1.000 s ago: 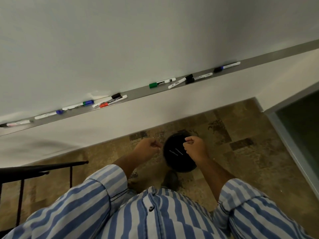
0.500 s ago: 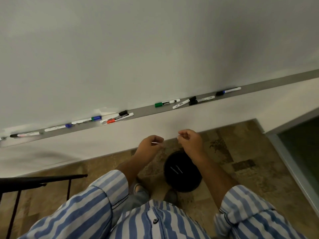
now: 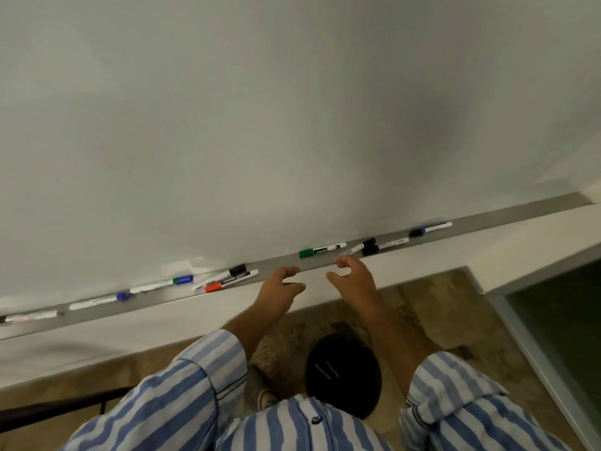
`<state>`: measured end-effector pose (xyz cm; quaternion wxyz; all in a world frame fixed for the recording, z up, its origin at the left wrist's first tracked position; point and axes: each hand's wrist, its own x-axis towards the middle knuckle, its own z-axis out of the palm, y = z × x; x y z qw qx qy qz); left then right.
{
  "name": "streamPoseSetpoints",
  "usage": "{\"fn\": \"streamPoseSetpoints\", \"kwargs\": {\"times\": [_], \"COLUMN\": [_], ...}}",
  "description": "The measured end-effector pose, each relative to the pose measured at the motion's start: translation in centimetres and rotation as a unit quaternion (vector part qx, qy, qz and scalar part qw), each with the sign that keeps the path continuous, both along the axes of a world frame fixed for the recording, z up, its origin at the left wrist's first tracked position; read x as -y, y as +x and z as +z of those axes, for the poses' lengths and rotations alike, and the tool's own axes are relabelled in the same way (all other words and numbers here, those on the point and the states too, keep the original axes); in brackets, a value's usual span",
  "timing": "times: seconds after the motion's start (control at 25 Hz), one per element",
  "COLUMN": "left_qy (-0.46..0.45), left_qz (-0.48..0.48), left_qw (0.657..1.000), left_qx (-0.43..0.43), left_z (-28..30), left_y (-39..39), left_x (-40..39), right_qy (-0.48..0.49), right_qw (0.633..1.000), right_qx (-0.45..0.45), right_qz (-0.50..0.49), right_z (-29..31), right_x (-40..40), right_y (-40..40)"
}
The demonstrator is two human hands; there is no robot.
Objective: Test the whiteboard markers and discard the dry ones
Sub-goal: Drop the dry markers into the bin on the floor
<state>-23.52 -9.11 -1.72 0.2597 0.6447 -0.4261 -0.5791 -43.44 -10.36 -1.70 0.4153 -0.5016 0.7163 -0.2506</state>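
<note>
Markers line the whiteboard (image 3: 292, 109) tray (image 3: 286, 261) across mid-frame. Below, the black bin (image 3: 343, 375) holds two, likely discards. Both hands have risen from it: left hand (image 3: 281, 284) and right hand (image 3: 353, 278) empty, fingers loosely spread, nearing the green-capped marker (image 3: 322, 249) for testing.

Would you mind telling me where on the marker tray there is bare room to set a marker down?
The tray is bare between the red-capped marker and the green-capped marker, just beyond both hands, and right of the far-right marker. It is crowded around the two black-capped markers and left of the red one.
</note>
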Motion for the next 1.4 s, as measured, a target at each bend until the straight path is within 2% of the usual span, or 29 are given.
{"fn": "streamPoseSetpoints", "kwargs": {"times": [0.24,0.44,0.6,0.72,0.84,0.92,1.0,1.04,1.12,1.2,1.28,1.4], "left_qy": [0.014,0.032,0.027,0.016,0.017,-0.014,-0.057,-0.083,-0.13,-0.194,-0.28,-0.36], "left_qz": [-0.042,-0.066,-0.082,-0.077,-0.02,0.027,0.051,0.048,-0.004,-0.099,-0.197,-0.239], "left_qw": [0.999,0.997,0.994,0.994,0.997,0.998,0.997,0.995,0.991,0.974,0.927,0.872], "left_qx": [0.006,0.022,0.062,0.08,0.069,0.058,0.027,0.019,0.028,0.066,0.152,0.231], "left_z": [-0.6,-2.3,-2.7,-2.6,-2.2,-1.2,0.4,1.6,4.5,7.5,10.3,13.1], "left_y": [2.3,2.2,1.1,0.0,-0.8,-1.1,-1.3,-1.4,-1.8,-2.5,-3.0,-3.4], "left_x": [5.8,8.2,8.5,8.2,7.4,6.4,5.5,5.1,4.5,4.2,3.8,1.9], "right_qy": [0.001,0.064,0.117,0.091,0.011,-0.017,0.007,0.023,0.029,0.013,-0.019,-0.069], "right_qw": [1.0,0.998,0.993,0.995,0.999,0.993,0.961,0.94,0.92,0.916,0.933,0.931], "right_qx": [-0.014,-0.027,0.01,0.028,0.026,0.101,0.256,0.322,0.384,0.401,0.353,0.308], "right_qz": [-0.017,-0.004,0.006,0.0,-0.02,-0.059,-0.104,-0.111,-0.08,-0.023,0.063,0.181], "right_z": [-0.6,-1.9,-3.3,-3.8,-1.9,-0.6,1.5,2.9,5.4,8.1,10.4,12.8], "right_x": [5.3,7.2,7.7,6.8,5.9,5.3,4.9,4.6,3.8,3.0,2.4,2.2], "right_y": [0.2,0.1,-0.2,-0.9,-1.2,-1.4,-1.2,-1.3,-1.3,-1.4,-2.0,-3.4]}}
